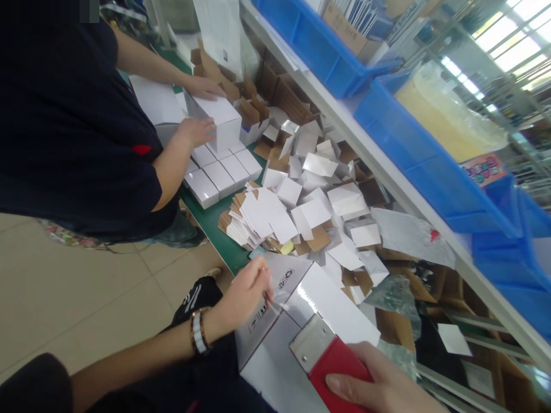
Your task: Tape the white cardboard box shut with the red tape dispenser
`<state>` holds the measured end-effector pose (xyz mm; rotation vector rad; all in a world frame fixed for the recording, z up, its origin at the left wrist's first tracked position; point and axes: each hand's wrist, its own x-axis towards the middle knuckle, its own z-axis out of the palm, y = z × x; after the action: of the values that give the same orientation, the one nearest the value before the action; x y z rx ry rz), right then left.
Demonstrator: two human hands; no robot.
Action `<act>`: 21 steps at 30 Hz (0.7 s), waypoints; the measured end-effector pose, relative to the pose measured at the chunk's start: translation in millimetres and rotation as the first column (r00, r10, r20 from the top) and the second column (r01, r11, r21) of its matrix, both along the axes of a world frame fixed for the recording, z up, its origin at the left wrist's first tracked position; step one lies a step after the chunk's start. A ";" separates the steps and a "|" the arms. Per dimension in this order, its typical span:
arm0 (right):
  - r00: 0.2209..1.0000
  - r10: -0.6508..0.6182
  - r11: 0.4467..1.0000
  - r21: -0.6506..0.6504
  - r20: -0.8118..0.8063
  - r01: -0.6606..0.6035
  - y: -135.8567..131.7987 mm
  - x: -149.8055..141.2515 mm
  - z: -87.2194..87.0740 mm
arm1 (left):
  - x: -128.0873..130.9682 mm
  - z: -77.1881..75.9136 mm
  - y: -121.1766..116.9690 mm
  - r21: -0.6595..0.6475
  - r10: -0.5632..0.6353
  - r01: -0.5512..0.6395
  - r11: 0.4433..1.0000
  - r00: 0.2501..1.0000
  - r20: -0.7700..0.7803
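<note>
My left hand [247, 289] pinches the free end of a strip of clear tape [275, 304] and presses it onto a white carton [327, 304] lying in front of me. My right hand [383, 384] is wrapped round a red tape dispenser [331, 361] with a toothed metal blade, held over the carton's seam. A beaded bracelet sits on my left wrist.
A co-worker in dark clothes stands at the left, both hands on a white box [221, 123] above a row of closed small boxes [224, 175]. A heap of flat white and brown box blanks [310, 212] covers the green table. Blue bins [426, 166] line the shelf at right.
</note>
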<state>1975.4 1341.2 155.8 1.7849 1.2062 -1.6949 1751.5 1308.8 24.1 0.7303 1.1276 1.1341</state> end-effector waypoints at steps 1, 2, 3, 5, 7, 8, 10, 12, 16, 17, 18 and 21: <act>1.000 0.007 1.000 -0.001 0.005 -0.007 2.9 -4.9 0.3 | -8.7 -3.9 4.9 0.020 0.010 -0.009 1.000 0.999 -0.053; 1.000 0.014 1.000 -0.004 0.019 -0.014 5.4 -9.1 0.2 | -15.8 -8.5 8.8 0.036 0.013 -0.010 0.999 0.995 -0.104; 0.999 0.020 1.000 -0.013 0.037 -0.020 7.4 -12.6 -0.2 | -20.8 -13.6 11.4 0.040 0.004 0.001 0.999 0.991 -0.136; 0.998 0.024 0.999 -0.041 0.066 -0.022 10.0 -17.1 -2.0 | -23.8 -25.2 12.4 0.007 -0.008 0.010 1.000 0.988 -0.157; 0.996 0.021 0.998 -0.056 0.085 -0.016 11.4 -19.0 -4.4 | -18.8 -38.6 9.4 -0.061 0.022 -0.032 0.998 0.987 -0.160; 0.996 0.021 0.998 -0.059 0.092 -0.016 12.0 -19.4 -5.8 | -14.2 -45.8 7.2 -0.102 0.037 -0.054 0.993 0.986 -0.165; 0.995 0.027 0.998 -0.067 0.093 -0.020 13.4 -19.8 -8.7 | -2.9 -60.5 2.9 -0.156 0.033 -0.065 0.986 0.980 -0.196; 0.997 0.021 0.995 -0.094 0.077 -0.014 14.8 -20.9 -11.4 | 9.2 -74.1 -0.3 -0.148 0.004 -0.047 0.988 0.959 -0.283; 0.998 -0.028 0.991 -0.132 0.049 0.034 15.3 -26.2 -14.8 | 29.4 -93.0 -3.7 -0.123 -0.139 0.093 0.988 0.884 -0.446; 0.998 -0.034 0.991 -0.129 0.048 0.040 14.9 -27.8 -15.0 | 32.1 -95.8 -4.2 -0.145 -0.181 0.128 0.981 0.873 -0.453; 0.998 -0.039 0.992 -0.122 0.050 0.044 14.3 -29.5 -15.1 | 33.4 -97.8 -4.7 -0.170 -0.217 0.155 0.973 0.863 -0.456; 0.998 -0.062 0.993 -0.098 0.031 0.065 13.0 -33.6 -15.1 | 28.6 -97.4 -6.4 -0.176 -0.222 0.151 0.973 0.822 -0.524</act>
<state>1941.8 1354.2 140.6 1.7990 1.0455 -1.7271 1780.1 1302.4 -73.3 1.0773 1.5478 0.6881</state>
